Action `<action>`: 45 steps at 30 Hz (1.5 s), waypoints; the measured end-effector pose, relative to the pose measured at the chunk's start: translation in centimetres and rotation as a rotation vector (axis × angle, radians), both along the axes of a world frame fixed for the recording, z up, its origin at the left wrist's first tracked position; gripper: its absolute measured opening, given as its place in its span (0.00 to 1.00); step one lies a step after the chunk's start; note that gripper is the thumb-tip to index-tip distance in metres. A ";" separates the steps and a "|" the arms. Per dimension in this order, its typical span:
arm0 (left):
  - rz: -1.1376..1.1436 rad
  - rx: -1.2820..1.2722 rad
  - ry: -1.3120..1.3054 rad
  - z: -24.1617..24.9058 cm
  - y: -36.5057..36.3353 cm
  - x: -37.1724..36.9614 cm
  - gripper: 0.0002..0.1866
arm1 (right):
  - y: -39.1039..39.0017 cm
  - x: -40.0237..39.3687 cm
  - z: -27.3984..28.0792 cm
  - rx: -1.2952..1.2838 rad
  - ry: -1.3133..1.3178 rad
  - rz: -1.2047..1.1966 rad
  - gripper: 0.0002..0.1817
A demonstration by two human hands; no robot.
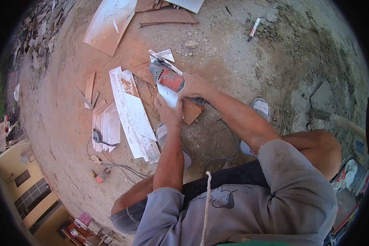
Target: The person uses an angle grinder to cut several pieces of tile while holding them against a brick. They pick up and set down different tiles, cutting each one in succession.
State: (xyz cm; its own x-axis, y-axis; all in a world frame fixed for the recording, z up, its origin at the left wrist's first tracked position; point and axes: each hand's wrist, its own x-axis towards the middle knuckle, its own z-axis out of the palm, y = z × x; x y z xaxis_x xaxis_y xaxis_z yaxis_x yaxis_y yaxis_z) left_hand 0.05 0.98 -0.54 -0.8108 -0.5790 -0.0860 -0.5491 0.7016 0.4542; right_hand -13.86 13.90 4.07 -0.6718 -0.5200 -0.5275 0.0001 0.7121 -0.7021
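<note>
My right hand (192,87) is wrapped round the rear of a red and grey angle grinder (170,79), whose head points away to the upper left. Beneath the grinder lies a white tile piece (167,96), its near edge pinched between the fingers and thumb of my left hand (169,110). The grinder's head overlaps the far part of that tile in this view, and its disc is mostly hidden. A narrow white offcut and a small triangular offcut (166,55) lie just beyond the head. Close by my hands is a broken reddish-brown tile piece (191,111).
Long white tile strips (129,115) lie left of my hands, with stacked tile pieces (106,123) farther left. Large tiles (110,26) rest at the top. A marker-like tube (254,29) is upper right, a shovel (336,119) far right. Cables (129,167) trail over the dirt near my feet.
</note>
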 end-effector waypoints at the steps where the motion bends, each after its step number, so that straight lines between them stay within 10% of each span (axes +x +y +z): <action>1: 0.002 0.002 0.018 -0.2 -0.1 0.1 0.54 | -0.3 0.0 -0.1 0.007 0.021 -0.015 0.47; 17: 0.046 0.058 -0.012 0.6 0.1 -0.1 0.54 | 2.9 1.1 -0.2 0.000 0.117 -0.087 0.42; 27: 0.057 -0.088 -0.026 1.2 -0.8 -3.5 0.54 | 12.5 -4.6 9.9 -0.077 0.169 -0.225 0.28; 33: -0.160 0.123 -0.385 4.7 -5.3 -4.5 0.50 | 14.3 -3.3 9.0 -0.268 0.179 -0.384 0.28; 45: -1.020 -0.488 -0.420 6.3 -7.7 -4.0 0.40 | 14.4 -3.3 7.8 -0.271 0.131 -0.394 0.27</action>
State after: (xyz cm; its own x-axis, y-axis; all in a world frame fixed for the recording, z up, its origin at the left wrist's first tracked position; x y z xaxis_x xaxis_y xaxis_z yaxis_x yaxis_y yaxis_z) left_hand -3.92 -6.74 5.72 -0.8756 0.2666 -0.4029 0.3164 0.9466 -0.0613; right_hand -17.12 28.27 11.89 -0.8964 -0.3202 -0.3065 0.1320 0.4672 -0.8742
